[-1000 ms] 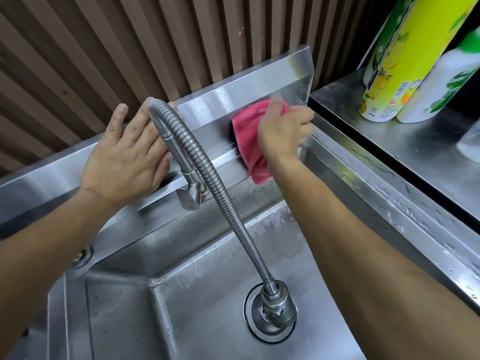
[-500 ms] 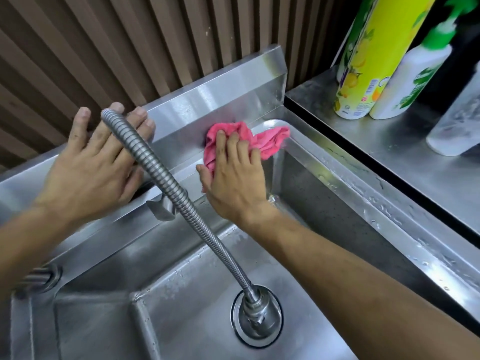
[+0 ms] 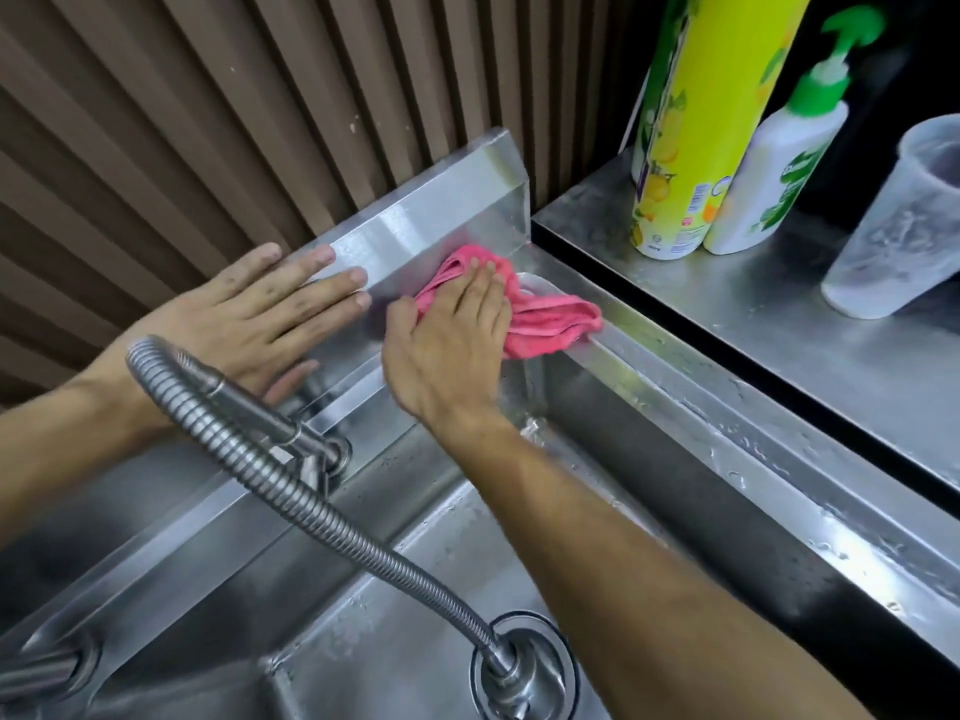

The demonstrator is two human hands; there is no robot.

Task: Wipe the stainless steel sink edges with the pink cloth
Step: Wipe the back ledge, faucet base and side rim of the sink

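The pink cloth [image 3: 550, 324] lies bunched in the back right corner of the stainless steel sink [image 3: 727, 439], on the ledge below the raised backsplash [image 3: 441, 220]. My right hand [image 3: 447, 340] presses flat on the cloth with straight fingers, covering its left part. My left hand [image 3: 260, 314] rests flat against the backsplash just left of the cloth, fingers spread and straight. The sink's right rim is wet with droplets.
A flexible metal faucet hose [image 3: 291, 480] arcs across the basin in front of my left wrist down to the drain [image 3: 524, 667]. On the steel counter [image 3: 779, 324] to the right stand a yellow bottle [image 3: 696, 148], a white pump bottle [image 3: 774, 168] and a clear plastic cup [image 3: 904, 220].
My right hand has come down from the backsplash face to the corner ledge, now flat on the cloth. The cloth has spread toward the right rim. My left hand stays on the backsplash.
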